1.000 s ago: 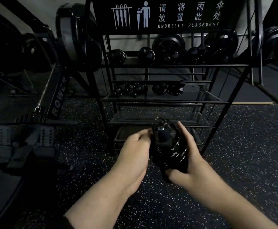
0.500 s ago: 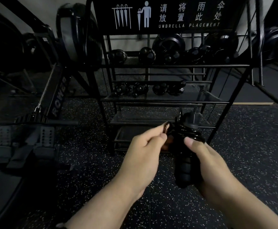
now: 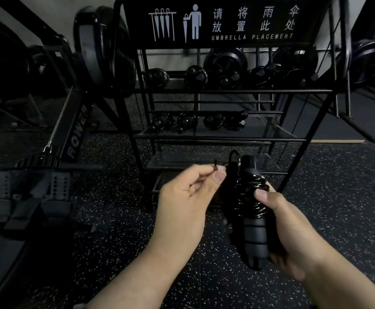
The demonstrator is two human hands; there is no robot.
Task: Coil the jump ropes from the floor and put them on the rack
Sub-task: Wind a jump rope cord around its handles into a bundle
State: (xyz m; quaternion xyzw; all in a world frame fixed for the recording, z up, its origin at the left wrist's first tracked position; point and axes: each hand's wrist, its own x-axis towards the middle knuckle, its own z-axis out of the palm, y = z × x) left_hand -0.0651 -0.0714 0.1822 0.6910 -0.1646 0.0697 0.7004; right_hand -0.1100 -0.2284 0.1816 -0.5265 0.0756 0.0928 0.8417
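Rope (image 3: 250, 210), black, held upright in front of the rack (image 3: 233, 91), above the speckled floor (image 3: 115, 219). Its two handles lie side by side; the nearer one is thick, ribbed and matte, with a hexagonal cap at the top. Glossy cord is wound in tight turns round the upper half of the handles, leaving the lower grip bare. A short loop of cord rises above the caps, and a free end runs leftward from it.

Right hand (image 3: 293, 228): fingers curled round the handles from behind, thumb pressed on the coils at the front. Left hand (image 3: 186, 197): thumb and forefinger pinch the free end of the cord (a small ring-like tip shows just above the thumbnail); the other fingers are loosely curled.

Rack: black wire frame with several shelves and a sign (image 3: 222, 21) reading "UMBRELLA PLACEMENT". Dark rounded items, too dim to identify, sit on the upper two shelves; the shelf just behind the hands shows only mesh. Rower (image 3: 75, 134) stands to the left on the floor.
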